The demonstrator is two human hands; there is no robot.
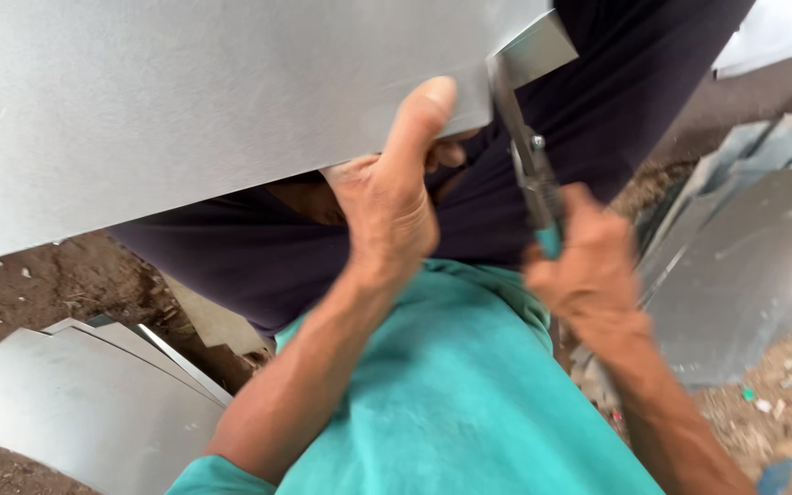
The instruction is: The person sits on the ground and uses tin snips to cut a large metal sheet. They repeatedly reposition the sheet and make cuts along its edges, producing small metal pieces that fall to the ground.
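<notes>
With the body crouched over the work, the left hand (387, 197) pinches the lower edge of the big grey metal sheet (185, 101), thumb flat on top and fingers curled under, likely to keep the edge stiff and level beside the cut. Just right of it, the right hand (588, 266) is closed around the teal grips of the tin snips (529, 156), blades biting up into the sheet edge where a small strip (533, 46) bends away. Farther out, more cut sheets (744, 247) lie stacked on the dirt ground (38, 284).
</notes>
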